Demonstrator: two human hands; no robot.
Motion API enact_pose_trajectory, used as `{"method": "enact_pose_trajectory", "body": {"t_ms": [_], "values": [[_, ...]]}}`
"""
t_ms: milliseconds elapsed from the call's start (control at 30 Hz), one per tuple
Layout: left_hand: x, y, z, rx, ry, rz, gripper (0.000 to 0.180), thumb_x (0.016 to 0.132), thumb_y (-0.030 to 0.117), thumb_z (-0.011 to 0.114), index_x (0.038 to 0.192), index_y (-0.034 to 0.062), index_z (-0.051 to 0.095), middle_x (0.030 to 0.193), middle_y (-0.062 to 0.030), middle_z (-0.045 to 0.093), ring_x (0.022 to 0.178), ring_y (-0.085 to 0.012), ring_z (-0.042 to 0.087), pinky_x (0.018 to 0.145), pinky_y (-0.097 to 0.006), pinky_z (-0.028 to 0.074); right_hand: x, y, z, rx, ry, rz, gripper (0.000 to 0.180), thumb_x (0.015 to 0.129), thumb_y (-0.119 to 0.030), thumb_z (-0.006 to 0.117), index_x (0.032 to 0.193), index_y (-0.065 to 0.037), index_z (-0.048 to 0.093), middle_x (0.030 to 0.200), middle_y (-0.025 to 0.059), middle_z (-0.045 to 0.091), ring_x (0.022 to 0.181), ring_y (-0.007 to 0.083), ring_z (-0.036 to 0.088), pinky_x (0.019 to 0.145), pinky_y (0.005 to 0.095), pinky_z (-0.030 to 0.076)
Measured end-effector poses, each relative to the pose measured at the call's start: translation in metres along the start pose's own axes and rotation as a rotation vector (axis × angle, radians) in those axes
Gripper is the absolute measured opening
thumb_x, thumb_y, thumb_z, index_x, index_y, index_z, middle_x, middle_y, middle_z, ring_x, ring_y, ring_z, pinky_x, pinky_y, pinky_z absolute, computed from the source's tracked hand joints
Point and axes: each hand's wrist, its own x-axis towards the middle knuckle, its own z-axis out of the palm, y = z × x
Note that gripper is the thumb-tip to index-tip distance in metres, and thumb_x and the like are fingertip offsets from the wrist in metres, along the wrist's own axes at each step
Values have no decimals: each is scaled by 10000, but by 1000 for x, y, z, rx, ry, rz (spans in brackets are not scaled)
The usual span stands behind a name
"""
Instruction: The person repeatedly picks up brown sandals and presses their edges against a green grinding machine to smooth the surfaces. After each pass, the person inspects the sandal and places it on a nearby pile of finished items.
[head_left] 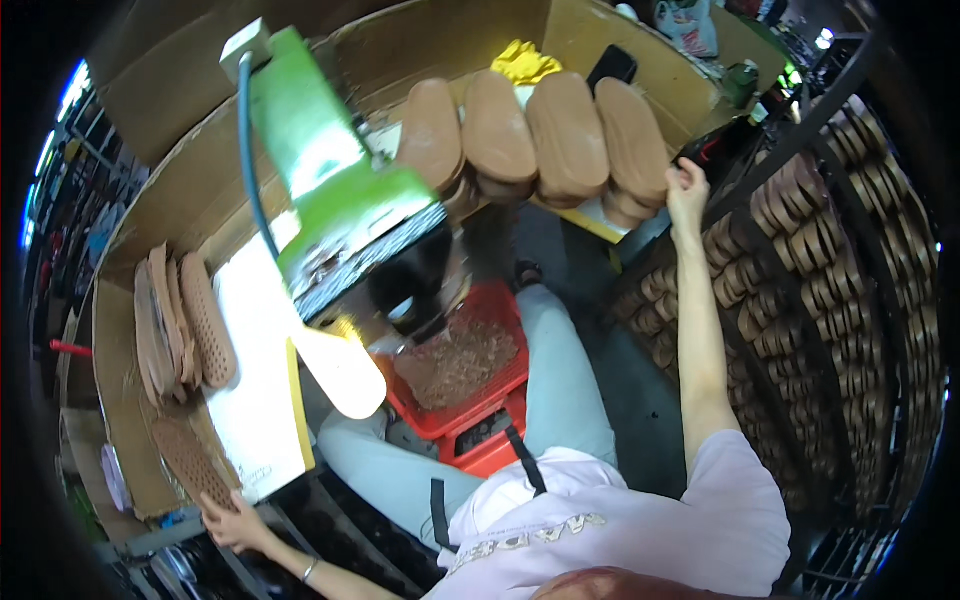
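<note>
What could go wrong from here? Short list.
1. The right hand is at the edge of the rightmost sole stack; a nudge might topple it.
2. The red bin, holding brown shavings, sits between the legs; a bump could spill some.
3. The blue cable runs exposed beside the green machine; it might snag.

Single fisheye head view: worn by the person (570,390) seated here, facing steeply down, close above a pale-lilac fabric shirt (630,515).
</note>
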Motion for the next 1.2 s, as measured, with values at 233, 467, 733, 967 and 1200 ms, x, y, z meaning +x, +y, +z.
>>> {"method": "enact_pose_trajectory", "body": {"t_ms": [233,467,733,967,1200], "values": [[5,-72,46,-813,169,161,604,745,82,757,1262,-37,469,977,-175,648,855,-296,630,772,-416,522,-129,-104,5,2,-92,-274,277,853,-69,639,1124,-37,593,1093,89,541,986,181,533,782,290,471],[-151,47,-94,-1909,-879,-343,414,705,-21,703,1084,5,536,1012,-84,619,879,-183,614,816,-337,526,-345,-191,16,730,-1473,505,345,878,-59,633,1207,-3,545,1156,105,609,1032,166,596,906,294,478],[-223,91,-88,-1793,-1582,144,586,717,83,756,1239,-39,521,1106,-105,624,1035,-188,595,921,-321,470,-349,-177,43,1467,-945,1399,770,904,-665,388,1377,-59,425,1334,125,516,1223,287,483,1038,487,377],[-173,162,-124,-1715,-625,906,368,541,57,824,887,75,698,792,-60,637,753,-237,578,781,-361,469,-264,-94,-32,796,-1338,533,255,829,-108,705,1002,57,617,948,172,670,876,217,659,825,337,525],[-188,189,-132,-1890,-595,1268,314,554,17,782,815,175,708,881,10,661,974,-232,562,1038,-474,363,-256,-104,-79,836,-1540,1119,833,683,-319,841,1335,20,450,1227,169,569,1107,275,575,863,425,517]]}}
